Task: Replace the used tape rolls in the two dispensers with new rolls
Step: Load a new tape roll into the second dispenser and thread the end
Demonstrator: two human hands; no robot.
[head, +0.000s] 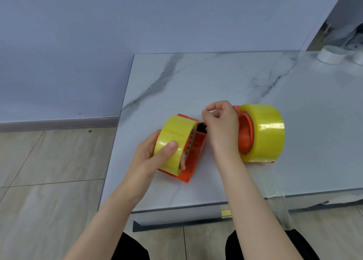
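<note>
Two orange tape dispensers lie on the marble table (216, 79). The left dispenser (193, 157) carries a yellow tape roll (172, 140), and my left hand (157, 157) is wrapped around that roll, thumb on top. My right hand (220, 126) hovers at the dispenser's black front end (202, 127), with its fingers pinched together; whether a clear tape end sits between them I cannot tell. The right dispenser (246, 134) holds a fuller yellow roll (269, 134) and stands untouched just right of my right wrist.
White tape rolls (332, 54) sit at the table's far right corner. A strip of clear tape (279, 206) hangs over the front edge at the right. The table's left edge drops to a tiled floor (49, 171). My knees are below the front edge.
</note>
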